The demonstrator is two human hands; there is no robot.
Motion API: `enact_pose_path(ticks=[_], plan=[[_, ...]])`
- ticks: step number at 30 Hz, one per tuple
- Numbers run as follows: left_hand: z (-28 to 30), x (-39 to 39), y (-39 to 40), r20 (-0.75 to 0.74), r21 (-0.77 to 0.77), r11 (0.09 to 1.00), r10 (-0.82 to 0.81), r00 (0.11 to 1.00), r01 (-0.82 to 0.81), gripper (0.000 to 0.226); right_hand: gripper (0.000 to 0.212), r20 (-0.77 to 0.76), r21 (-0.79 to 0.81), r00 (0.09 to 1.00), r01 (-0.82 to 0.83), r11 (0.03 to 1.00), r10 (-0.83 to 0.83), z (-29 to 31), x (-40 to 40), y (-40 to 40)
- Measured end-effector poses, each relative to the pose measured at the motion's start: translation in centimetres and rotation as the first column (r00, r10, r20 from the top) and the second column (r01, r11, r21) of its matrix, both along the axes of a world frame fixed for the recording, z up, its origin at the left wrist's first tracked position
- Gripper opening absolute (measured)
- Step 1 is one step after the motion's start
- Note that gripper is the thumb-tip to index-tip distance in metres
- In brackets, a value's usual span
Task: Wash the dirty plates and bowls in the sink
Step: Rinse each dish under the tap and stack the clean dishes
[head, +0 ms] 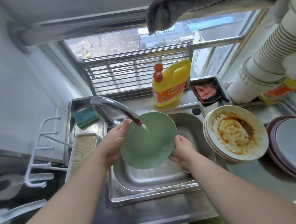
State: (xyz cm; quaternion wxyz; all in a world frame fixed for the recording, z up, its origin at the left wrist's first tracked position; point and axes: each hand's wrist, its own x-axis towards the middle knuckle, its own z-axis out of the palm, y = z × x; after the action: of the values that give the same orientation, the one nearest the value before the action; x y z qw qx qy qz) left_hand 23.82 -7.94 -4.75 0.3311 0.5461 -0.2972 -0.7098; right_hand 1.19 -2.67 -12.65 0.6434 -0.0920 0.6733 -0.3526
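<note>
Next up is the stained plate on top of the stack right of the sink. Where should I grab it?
Take the stained plate by its near-left rim, which overhangs the sink, coming from the sink side. It lies flat on the stack, so hook fingers under that raised lip, thumb on the clean edge away from the sauce.

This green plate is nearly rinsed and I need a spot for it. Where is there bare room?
Bare steel shows on the front ledge below the sink, and behind the basin between the faucet and the detergent bottle. The right counter is crowded: the stained plate stack sits tight against the brown-rimmed plates.
</note>
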Motion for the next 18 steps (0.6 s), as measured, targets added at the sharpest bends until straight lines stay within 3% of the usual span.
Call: enact_pose_path(ticks=[5, 10, 14, 18], plan=[[1.8, 1.9, 1.1, -0.001, 0.046, 0.999, 0.021, 1.000, -0.021, 0.041, 0.022, 0.024, 0.075, 0.984, -0.178, 0.981, 0.176, 0.3, 2.2, -0.1], [-0.6, 2.9, 2.6, 0.060, 0.378, 0.906, 0.180, 0.982, -0.189, 0.059, 0.023, 0.043, 0.136, 0.951, -0.309, 0.941, 0.306, 0.9, 0.9, -0.1], [-2.4, 0.5, 4.2, -0.043, 0.571, 0.786, 0.317, 0.947, -0.237, 0.062, 0.031, 0.019, 0.253, 0.969, -0.244, 0.936, 0.247, 1.6, -2.1, 0.6], [-4.7, -2.2, 5.3, 0.015, 0.660, 0.702, 0.345, 0.939, -0.268, 0.049, 0.035, 0.048, 0.335, 0.987, -0.158, 0.929, 0.151, 2.4, -5.5, 1.1]])
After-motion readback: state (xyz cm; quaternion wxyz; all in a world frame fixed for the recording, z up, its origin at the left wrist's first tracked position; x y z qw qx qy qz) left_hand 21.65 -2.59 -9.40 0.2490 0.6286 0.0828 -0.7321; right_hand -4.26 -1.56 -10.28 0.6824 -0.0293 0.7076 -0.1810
